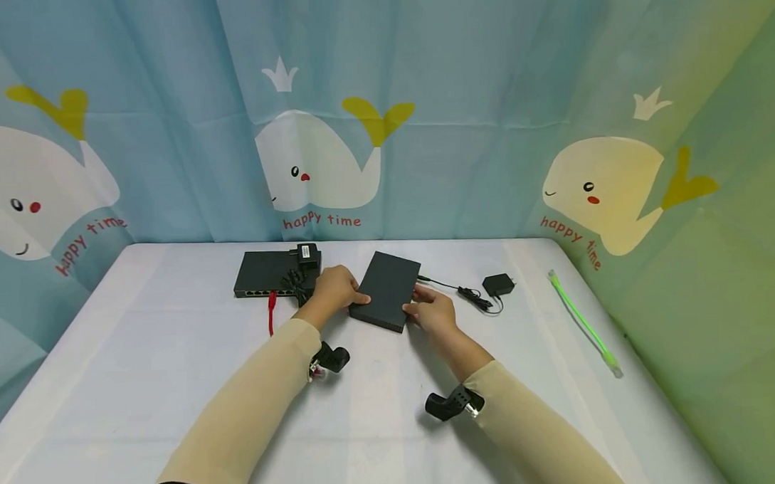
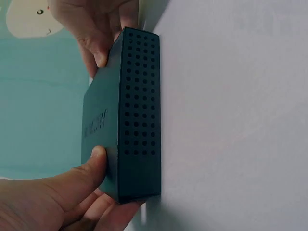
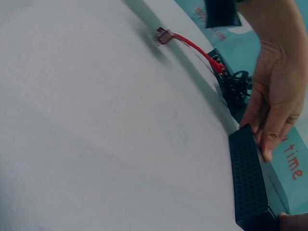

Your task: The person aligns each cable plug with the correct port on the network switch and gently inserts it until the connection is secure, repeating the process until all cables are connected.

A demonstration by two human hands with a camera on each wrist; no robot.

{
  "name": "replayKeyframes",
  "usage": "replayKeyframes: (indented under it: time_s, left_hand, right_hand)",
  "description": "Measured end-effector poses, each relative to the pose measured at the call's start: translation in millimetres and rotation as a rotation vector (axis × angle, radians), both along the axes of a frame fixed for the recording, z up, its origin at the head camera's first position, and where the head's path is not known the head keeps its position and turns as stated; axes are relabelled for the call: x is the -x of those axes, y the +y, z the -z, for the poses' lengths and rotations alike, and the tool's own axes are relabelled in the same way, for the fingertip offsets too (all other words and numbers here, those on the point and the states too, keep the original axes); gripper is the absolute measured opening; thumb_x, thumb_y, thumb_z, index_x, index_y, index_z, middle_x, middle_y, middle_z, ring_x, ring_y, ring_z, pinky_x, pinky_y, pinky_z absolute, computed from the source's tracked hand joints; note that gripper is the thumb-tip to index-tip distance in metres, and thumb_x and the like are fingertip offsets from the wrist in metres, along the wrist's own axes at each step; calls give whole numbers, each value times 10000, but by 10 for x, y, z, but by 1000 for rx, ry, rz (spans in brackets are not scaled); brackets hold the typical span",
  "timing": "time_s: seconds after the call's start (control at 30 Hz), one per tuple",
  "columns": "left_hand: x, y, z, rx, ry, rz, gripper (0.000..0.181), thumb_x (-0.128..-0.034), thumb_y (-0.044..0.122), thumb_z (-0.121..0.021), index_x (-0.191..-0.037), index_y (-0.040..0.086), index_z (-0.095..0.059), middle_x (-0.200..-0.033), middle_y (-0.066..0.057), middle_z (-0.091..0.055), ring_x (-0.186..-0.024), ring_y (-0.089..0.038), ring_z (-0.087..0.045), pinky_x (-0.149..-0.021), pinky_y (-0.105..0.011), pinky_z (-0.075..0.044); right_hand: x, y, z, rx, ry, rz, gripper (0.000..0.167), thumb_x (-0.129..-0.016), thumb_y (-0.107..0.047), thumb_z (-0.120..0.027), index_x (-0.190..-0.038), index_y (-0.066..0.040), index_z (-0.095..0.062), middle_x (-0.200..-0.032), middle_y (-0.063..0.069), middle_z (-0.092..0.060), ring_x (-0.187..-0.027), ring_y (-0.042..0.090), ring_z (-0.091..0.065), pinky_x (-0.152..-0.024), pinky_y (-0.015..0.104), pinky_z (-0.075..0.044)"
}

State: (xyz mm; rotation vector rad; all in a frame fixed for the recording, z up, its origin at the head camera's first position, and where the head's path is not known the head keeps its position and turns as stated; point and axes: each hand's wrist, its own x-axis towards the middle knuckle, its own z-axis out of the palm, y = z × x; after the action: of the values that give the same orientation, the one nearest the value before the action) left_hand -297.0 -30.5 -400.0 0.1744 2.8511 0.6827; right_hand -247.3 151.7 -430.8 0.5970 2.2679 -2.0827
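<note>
Both hands hold a black network switch (image 1: 384, 290) at the middle of the table, its top face up and a little turned. My left hand (image 1: 335, 289) pinches the left edge, thumb on top and fingers lower down. On the right edge, my right hand (image 1: 433, 311) pinches with its thumb over the top. Rows of round vent holes show on the switch's near side (image 2: 140, 96) in the left wrist view. A thin black power cord (image 1: 441, 283) meets the switch's right side; it runs to a power adapter (image 1: 498, 284).
Left of the hands lies a second network switch (image 1: 260, 271) with a black adapter (image 1: 307, 255) and coiled cord on it. From its front comes a red network cable (image 3: 192, 45). A green network cable (image 1: 582, 320) lies at the right. A whale-print curtain (image 1: 460, 111) stands behind.
</note>
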Motion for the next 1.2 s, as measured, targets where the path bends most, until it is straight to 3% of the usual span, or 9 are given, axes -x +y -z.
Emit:
replayKeyframes:
  time_s: [0.1,0.27,0.57,0.63,0.73,0.87,1.07,1.2]
  left_hand:
    - [-32,-1,21,-52,-22,-16,393,-830,348,-804,-1098,64,-756,-978,-57,-754,-894,-222,-693,-992,-388,-506]
    - [-65,8,80,-157,-89,-38,389,-842,278,-803,-1122,18,-726,-957,-93,-746,-636,-146,-712,-909,-322,-554]
    - [-112,10,117,-238,-136,-78,409,-837,243,-809,-1141,-3,-692,-1072,-141,-707,-666,-152,-720,-791,-287,-590]
    - [-133,8,114,-244,-131,-78,408,-837,249,-809,-1133,-4,-690,-1035,-133,-710,-640,-137,-709,-777,-279,-589]
    - [-170,7,109,-262,-131,-84,398,-837,249,-809,-1113,-10,-686,-968,-123,-711,-584,-110,-684,-726,-255,-586]
    - [-213,19,116,-305,-144,-98,372,-835,222,-810,-1080,-25,-677,-903,-127,-688,-515,-81,-642,-652,-232,-586]
    - [-254,53,154,-285,-117,-96,279,-811,250,-831,-863,25,-674,-681,-74,-687,-475,-79,-622,-655,-243,-562]
    - [-245,35,154,-227,-105,-74,304,-800,317,-837,-802,53,-686,-573,-29,-680,-508,-101,-657,-769,-302,-558]
  right_hand:
    - [17,48,-6,14,-28,-22,553,-840,125,-677,-1367,-5,-572,-1348,209,-581,-1077,201,-619,-797,208,-563]
    - [55,129,-2,12,-52,-67,554,-868,124,-646,-1398,26,-521,-1393,236,-534,-1211,288,-559,-820,190,-565]
    - [74,168,11,-51,-48,-108,558,-863,61,-705,-1392,6,-537,-1372,227,-552,-1227,277,-566,-890,274,-572]
    - [74,170,17,-71,-47,-110,565,-853,56,-721,-1387,1,-546,-1362,225,-561,-1170,237,-601,-822,235,-583]
    - [77,175,27,-92,-49,-107,564,-843,63,-728,-1376,-13,-563,-1350,214,-574,-965,145,-662,-693,170,-559]
    - [82,182,23,-108,-59,-112,547,-851,53,-723,-1370,-32,-575,-1355,197,-576,-796,44,-641,-636,147,-519]
    - [90,194,10,-155,-53,-125,518,-860,41,-716,-1357,-35,-591,-1342,199,-593,-895,119,-653,-667,160,-530]
    - [92,198,11,-182,-53,-145,506,-872,26,-706,-1360,-45,-591,-1348,186,-595,-1052,215,-643,-717,195,-540]
